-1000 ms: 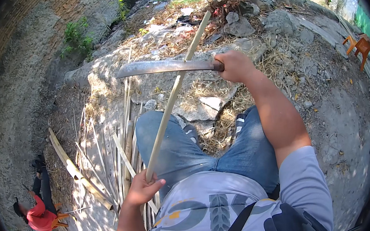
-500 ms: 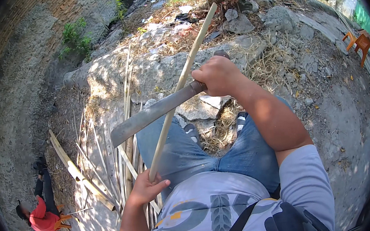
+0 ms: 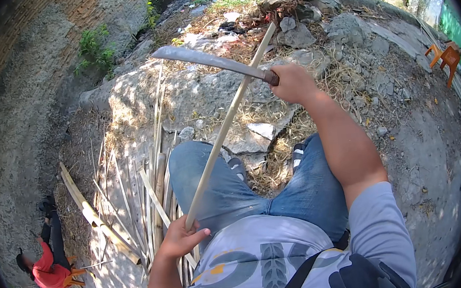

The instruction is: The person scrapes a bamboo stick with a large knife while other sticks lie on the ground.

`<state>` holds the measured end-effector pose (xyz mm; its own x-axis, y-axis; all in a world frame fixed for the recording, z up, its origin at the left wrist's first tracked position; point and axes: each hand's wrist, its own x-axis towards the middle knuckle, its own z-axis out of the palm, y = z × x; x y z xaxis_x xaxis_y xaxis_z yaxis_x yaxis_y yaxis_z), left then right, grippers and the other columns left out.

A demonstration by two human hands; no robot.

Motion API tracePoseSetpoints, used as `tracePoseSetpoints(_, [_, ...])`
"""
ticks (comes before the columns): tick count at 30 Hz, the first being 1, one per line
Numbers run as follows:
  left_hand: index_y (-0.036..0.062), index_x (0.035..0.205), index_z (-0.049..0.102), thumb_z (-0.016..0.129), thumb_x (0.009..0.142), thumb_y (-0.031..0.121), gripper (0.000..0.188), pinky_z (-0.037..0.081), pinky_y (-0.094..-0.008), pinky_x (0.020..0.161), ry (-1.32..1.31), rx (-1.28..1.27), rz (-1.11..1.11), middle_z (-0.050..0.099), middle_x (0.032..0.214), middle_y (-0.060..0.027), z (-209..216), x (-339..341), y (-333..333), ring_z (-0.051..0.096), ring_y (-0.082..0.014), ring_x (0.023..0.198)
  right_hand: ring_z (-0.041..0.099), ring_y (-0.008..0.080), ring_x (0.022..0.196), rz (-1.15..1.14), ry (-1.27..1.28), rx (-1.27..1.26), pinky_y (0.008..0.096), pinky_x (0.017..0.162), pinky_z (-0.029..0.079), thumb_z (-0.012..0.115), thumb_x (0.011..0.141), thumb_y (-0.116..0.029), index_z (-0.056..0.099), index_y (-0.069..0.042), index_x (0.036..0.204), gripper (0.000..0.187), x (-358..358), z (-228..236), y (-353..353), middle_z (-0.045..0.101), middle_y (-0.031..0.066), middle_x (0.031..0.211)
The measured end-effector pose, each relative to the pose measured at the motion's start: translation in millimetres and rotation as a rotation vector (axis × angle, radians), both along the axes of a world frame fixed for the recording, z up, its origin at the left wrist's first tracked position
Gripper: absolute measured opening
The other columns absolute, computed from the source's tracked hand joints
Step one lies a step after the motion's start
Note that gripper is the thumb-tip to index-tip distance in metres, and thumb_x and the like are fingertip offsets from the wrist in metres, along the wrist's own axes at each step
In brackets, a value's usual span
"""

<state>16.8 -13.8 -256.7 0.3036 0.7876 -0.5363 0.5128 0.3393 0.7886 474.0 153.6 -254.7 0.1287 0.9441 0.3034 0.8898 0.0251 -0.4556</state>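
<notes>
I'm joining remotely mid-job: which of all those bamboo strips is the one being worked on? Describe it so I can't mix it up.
Start at the person's blue-jeaned knees. The worked strip is the long pale one that crosses the left knee slantwise, its near end in the left hand and its far end up by the rubble. Unlike the split strips lying on the ground to the left, it is lifted, and the right hand's curved blade crosses it.

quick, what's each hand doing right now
Left hand: closed around the lower end of the bamboo strip.
Right hand: closed on the handle of the curved blade.
</notes>
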Motion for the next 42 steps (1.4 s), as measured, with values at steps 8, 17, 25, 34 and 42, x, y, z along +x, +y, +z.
tracePoseSetpoints(8, [0.0064,0.085,0.059,0.082,0.087,0.021,0.027,0.037,-0.0249,0.055,-0.037,0.112,-0.012,0.052,0.069,0.0058,-4.4,5.1,-2.3,0.046,-0.0054,0.064,0.068,0.0378,0.082,0.374,-0.284,0.075,0.0515,0.073,0.053,0.073,0.076,-0.022,0.064,-0.013,0.087,0.017,-21.7,11.2,-3.5,0.069,0.0128,0.081])
tracePoseSetpoints(17, [0.0073,0.083,0.054,0.082,0.087,0.023,0.032,0.037,-0.0248,0.053,0.017,0.118,-0.05,0.052,0.069,0.0051,-5.2,-2.9,9.5,0.046,-0.0049,0.062,0.068,0.0392,0.083,0.062,-0.069,0.037,0.0522,0.072,0.054,0.073,0.077,-0.02,0.069,-0.013,0.092,0.018,2.8,5.1,0.6,0.07,0.0155,0.084])
tracePoseSetpoints(25, [0.0081,0.084,0.055,0.077,0.093,0.02,0.027,0.035,-0.0227,0.053,-0.097,0.154,-0.017,0.05,0.068,0.0073,-18.3,6.7,14.7,0.042,-0.0027,0.061,0.071,0.034,0.087,0.157,-0.16,-0.016,0.0493,0.081,0.055,0.071,0.078,-0.021,0.067,-0.015,0.092,0.016,-29.4,13.7,-4.7,0.071,0.0103,0.085])
tracePoseSetpoints(34, [0.0082,0.082,0.054,0.079,0.091,0.019,0.028,0.035,-0.0241,0.054,-0.044,0.255,-0.061,0.05,0.069,0.0061,-16.8,-1.3,16.0,0.043,-0.0037,0.062,0.068,0.0348,0.078,0.332,-0.235,0.202,0.0496,0.07,0.053,0.072,0.072,-0.018,0.061,-0.014,0.083,0.015,-7.9,9.1,-3.9,0.066,0.011,0.075])
tracePoseSetpoints(42, [0.0083,0.084,0.055,0.077,0.091,0.014,0.024,0.036,-0.0241,0.055,-0.002,0.26,0.004,0.052,0.07,0.0058,-10.7,0.8,17.8,0.044,-0.0037,0.063,0.071,0.0328,0.085,0.167,-0.241,0.068,0.0486,0.077,0.056,0.072,0.074,-0.017,0.066,-0.014,0.086,0.014,-14.5,28.2,-9.6,0.071,0.009,0.083])
